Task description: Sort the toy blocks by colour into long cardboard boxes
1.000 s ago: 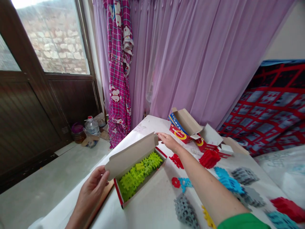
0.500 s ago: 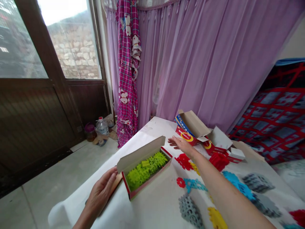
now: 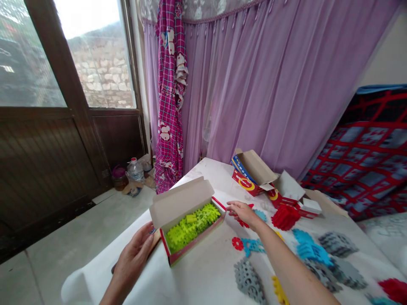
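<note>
A lidded cardboard box (image 3: 180,258) with red edges stands on the white-covered table, its flap raised, filled with lime-green plastic interlocking pieces (image 3: 190,228). My left hand (image 3: 135,248) is at the box's left end, fingers extended and thumb apart. Beneath that hand lies a flat tan object (image 3: 155,241), mostly hidden, so its kind is unclear. At the box's right end my right hand (image 3: 242,213) has its fingers loosely stretched and holds nothing; whether the fingertips touch the box I cannot tell. Red pieces (image 3: 237,243) and blue linked pieces (image 3: 252,246) lie below my right hand.
Two opened boxes (image 3: 246,180) stand at the table's back right. Stacks of red (image 3: 285,217), blue (image 3: 313,250) and grey gear-like pieces (image 3: 249,279) spread across the right side. A water bottle (image 3: 136,170) is on the floor past the table's left edge.
My right hand has come down and closer to the box's right end. The box's flap leans further back. My left hand stays at the left end.
</note>
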`<state>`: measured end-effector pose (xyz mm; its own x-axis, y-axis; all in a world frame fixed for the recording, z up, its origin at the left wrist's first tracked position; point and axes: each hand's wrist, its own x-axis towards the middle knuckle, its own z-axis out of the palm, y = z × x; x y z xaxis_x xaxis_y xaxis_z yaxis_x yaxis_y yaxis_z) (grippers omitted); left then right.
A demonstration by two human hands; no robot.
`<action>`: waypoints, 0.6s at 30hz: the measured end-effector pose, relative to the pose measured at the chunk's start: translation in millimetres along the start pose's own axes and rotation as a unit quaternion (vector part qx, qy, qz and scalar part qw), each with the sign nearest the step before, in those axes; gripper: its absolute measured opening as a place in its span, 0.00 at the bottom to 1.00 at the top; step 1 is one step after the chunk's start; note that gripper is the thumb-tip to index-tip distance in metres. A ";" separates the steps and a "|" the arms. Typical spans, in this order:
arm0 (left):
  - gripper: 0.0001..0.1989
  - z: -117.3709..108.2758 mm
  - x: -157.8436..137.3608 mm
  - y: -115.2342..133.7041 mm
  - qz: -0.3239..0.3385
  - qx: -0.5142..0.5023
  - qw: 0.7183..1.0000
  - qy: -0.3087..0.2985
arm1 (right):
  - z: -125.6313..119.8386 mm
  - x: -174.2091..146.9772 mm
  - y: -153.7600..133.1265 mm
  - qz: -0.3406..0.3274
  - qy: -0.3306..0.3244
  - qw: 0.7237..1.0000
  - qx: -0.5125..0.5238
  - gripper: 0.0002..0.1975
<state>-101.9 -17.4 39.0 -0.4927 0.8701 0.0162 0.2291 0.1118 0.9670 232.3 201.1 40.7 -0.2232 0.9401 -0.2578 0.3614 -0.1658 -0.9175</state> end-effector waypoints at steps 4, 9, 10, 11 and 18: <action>0.41 15.1 -20.8 -12.6 -0.048 -0.047 0.998 -0.009 | 11.9 -6.1 1.5 0.011 -0.030 0.999 0.003 0.15; 0.40 39.6 -34.3 -22.2 -0.006 -0.036 0.999 -0.021 | 18.8 -17.0 0.0 -0.011 -0.030 0.999 -0.034 0.19; 0.39 41.4 -31.6 -20.9 0.003 -0.028 0.999 -0.016 | 18.8 -20.2 0.4 -0.013 -0.024 0.998 -0.049 0.19; 0.39 42.1 -27.6 -18.4 0.009 -0.020 1.000 -0.015 | 18.5 -24.0 1.3 -0.017 -0.019 0.998 -0.065 0.20; 0.30 37.6 -0.2 6.2 -0.009 0.036 0.999 -0.018 | 7.9 -62.8 26.0 -0.090 -0.023 0.981 -0.173 0.20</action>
<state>-68.7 1.1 35.4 -0.4667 0.8844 -0.0121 0.2813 0.1614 0.9459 248.6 135.4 30.6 -0.3494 0.9291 -0.1217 0.5960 0.1201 -0.7940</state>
